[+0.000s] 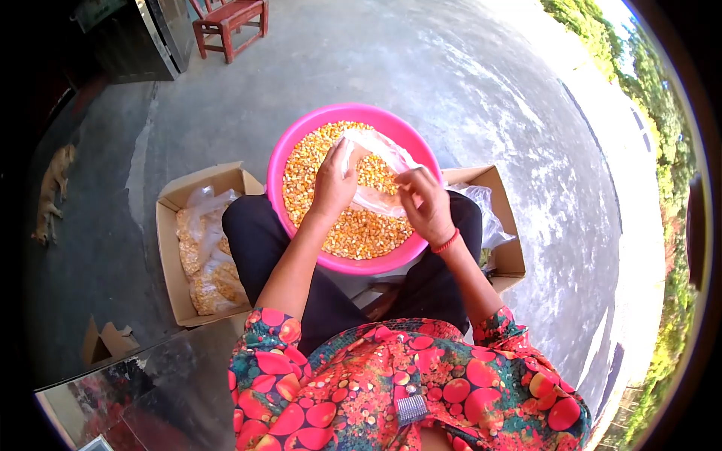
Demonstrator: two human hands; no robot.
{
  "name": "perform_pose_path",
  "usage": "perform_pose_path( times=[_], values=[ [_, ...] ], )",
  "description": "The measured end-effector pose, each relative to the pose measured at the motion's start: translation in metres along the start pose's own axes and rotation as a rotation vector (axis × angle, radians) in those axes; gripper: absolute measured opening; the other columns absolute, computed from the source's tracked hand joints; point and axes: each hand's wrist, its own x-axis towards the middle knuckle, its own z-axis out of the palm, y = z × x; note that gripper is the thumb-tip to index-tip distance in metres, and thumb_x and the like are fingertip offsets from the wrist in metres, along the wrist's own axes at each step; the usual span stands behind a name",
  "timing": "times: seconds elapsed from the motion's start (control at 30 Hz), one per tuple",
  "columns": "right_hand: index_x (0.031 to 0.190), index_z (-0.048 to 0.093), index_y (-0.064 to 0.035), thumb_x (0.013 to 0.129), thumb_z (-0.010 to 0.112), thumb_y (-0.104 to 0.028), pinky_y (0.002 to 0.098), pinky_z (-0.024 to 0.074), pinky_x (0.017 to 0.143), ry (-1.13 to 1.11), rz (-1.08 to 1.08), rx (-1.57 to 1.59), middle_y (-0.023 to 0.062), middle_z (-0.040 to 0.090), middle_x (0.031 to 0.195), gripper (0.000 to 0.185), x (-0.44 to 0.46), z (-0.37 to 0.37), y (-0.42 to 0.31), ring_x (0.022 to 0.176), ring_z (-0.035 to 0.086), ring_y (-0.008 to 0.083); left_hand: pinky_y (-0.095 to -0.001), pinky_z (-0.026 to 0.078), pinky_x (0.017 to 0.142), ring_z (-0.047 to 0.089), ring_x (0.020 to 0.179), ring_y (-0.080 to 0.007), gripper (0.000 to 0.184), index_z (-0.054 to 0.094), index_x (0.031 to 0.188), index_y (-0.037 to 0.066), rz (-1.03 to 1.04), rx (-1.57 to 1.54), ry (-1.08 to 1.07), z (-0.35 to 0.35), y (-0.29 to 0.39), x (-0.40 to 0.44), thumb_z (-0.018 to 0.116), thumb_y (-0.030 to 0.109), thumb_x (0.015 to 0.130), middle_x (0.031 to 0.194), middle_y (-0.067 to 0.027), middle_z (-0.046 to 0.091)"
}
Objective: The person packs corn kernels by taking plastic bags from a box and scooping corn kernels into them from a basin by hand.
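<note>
Bag point(385, 152) open over corn point(368, 234), frame centre.
Left hand point(334, 183), right hand point(430, 210): fingers pinching its rim; best stretched wide.

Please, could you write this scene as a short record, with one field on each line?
Left hand: holds one side of a clear plastic bag
Right hand: at the bag's other side; exact grip unclear
Right wrist: red band
Basin: pink, round, holding corn kernels
Bag position: above the kernels
Left box: cardboard, with bagged yellow grains
Right box: cardboard, with clear plastic inside
Background: red chair; tan animal lying on grey floor
</note>
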Motion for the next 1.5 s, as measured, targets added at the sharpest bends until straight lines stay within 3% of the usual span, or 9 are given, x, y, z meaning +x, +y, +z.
perform_pose_path(
  times=[0.17,0.37,0.53,0.8,0.87,0.9,1.13,1.23,1.5],
  values=[
    [0.088,0.059,-0.0049,0.078,0.054,-0.008,0.0405,0.0461,0.070,-0.782,-0.267,0.151,0.0154,0.059,0.081,0.011,-0.023,0.064,0.004,0.076,0.059,0.0311,-0.0382,0.041,0.094,0.048,0.112,-0.0371,0.048,0.043,0.122,-0.007,0.062,-0.126,-0.009,-0.003,0.012,-0.002,0.050,-0.003,0.074,0.120,-0.0253,0.049],
    [0.090,0.057,0.0000,0.077,0.046,-0.009,0.0433,0.0444,0.074,-0.306,-0.265,-0.236,0.0182,0.060,0.086,0.020,-0.014,0.144,0.074,0.081,0.058,0.0328,-0.0398,0.042,0.092,0.049,0.110,-0.0377,0.047,0.043,0.123,-0.004,0.025,-0.036,-0.045,0.000,0.009,-0.005,0.051,0.002,0.077,0.120,-0.0249,0.049],
    [0.093,0.055,-0.0002,0.081,0.044,-0.014,0.0433,0.0464,0.076,-0.347,-0.374,-0.208,0.0174,0.060,0.088,0.021,-0.036,0.162,0.091,0.085,0.060,0.0332,-0.0407,0.042,0.091,0.048,0.110,-0.0384,0.051,0.042,0.125,-0.002,-0.077,0.048,-0.064,0.003,0.007,-0.008,0.054,0.004,0.076,0.119,-0.0240,0.049],
    [0.083,0.059,-0.0027,0.082,0.047,-0.020,0.0444,0.0472,0.069,-0.749,0.089,-0.146,0.0175,0.062,0.075,0.021,-0.036,0.129,0.053,0.076,0.062,0.0322,-0.0406,0.039,0.094,0.047,0.112,-0.0377,0.054,0.042,0.126,0.000,-0.055,0.057,-0.171,-0.009,0.008,-0.015,0.053,0.000,0.073,0.120,-0.0234,0.048],
    [0.082,0.060,-0.0046,0.086,0.047,-0.027,0.0379,0.0463,0.056,-0.475,0.239,0.316,0.0090,0.059,0.067,0.026,-0.033,0.124,0.045,0.060,0.058,0.0229,-0.0376,0.036,0.099,0.044,0.117,-0.0350,0.055,0.041,0.127,0.000,-0.132,0.044,-0.244,-0.011,0.005,-0.015,0.054,0.001,0.073,0.124,-0.0233,0.047],
    [0.084,0.059,-0.0088,0.089,0.046,-0.034,0.0261,0.0360,0.041,-0.807,0.800,0.612,-0.0005,0.053,0.063,0.029,-0.024,0.099,0.032,0.045,0.044,0.0097,-0.0407,0.038,0.096,0.045,0.115,-0.0377,0.056,0.039,0.128,0.000,-0.120,0.069,-0.257,-0.011,0.003,-0.017,0.053,0.002,0.074,0.124,-0.0241,0.045],
    [0.087,0.056,-0.0083,0.089,0.051,-0.029,0.0182,0.0215,0.035,-0.948,0.710,1.394,-0.0050,0.049,0.063,0.021,-0.012,0.059,0.027,0.040,0.033,0.0023,-0.0406,0.038,0.095,0.045,0.115,-0.0372,0.060,0.037,0.130,0.002,-0.136,0.095,-0.278,-0.010,-0.001,-0.017,0.055,0.001,0.073,0.125,-0.0235,0.046],
    [0.085,0.055,-0.0058,0.090,0.049,-0.020,0.0202,0.0334,0.045,-0.348,0.634,1.378,-0.0015,0.049,0.065,0.016,0.004,0.061,0.029,0.050,0.042,0.0055,-0.0399,0.038,0.095,0.045,0.115,-0.0363,0.063,0.035,0.131,0.001,-0.160,-0.005,-0.288,-0.008,-0.006,-0.018,0.056,-0.003,0.071,0.125,-0.0234,0.045],
    [0.093,0.063,-0.0001,0.084,0.053,-0.018,0.0286,0.0469,0.073,0.013,0.299,0.292,0.0082,0.064,0.085,0.022,0.020,0.068,0.074,0.080,0.058,0.0136,-0.0383,0.037,0.098,0.044,0.118,-0.0356,0.061,0.036,0.131,0.001,-0.190,0.082,-0.255,-0.012,0.006,-0.015,0.053,-0.002,0.073,0.127,-0.0243,0.044]
  ],
)
